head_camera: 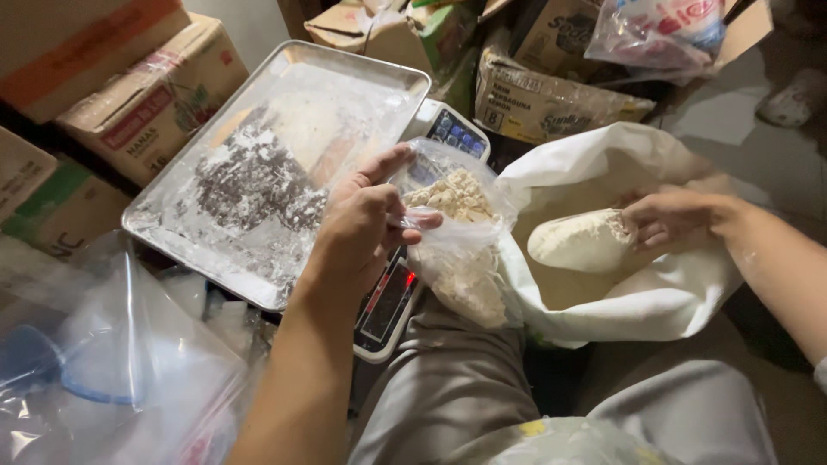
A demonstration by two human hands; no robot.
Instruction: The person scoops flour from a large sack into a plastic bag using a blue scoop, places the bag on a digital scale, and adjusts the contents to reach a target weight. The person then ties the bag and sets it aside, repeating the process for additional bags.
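My left hand (366,220) pinches the mouth of a small clear plastic bag (461,250) partly filled with pale flour. The bag hangs over my knee, just in front of a digital scale (388,306). My right hand (676,217) reaches into a large white sack (637,301) and grips a scoop (581,241) heaped with the same flour. The scoop is inside the sack's open mouth, a little to the right of the small bag.
A flour-dusted metal tray (276,164) rests on the scale to the left. Cardboard boxes (146,95) stand at the back and left. Clear plastic bags (112,362) lie at the lower left, and another bag (655,30) sits at the top right.
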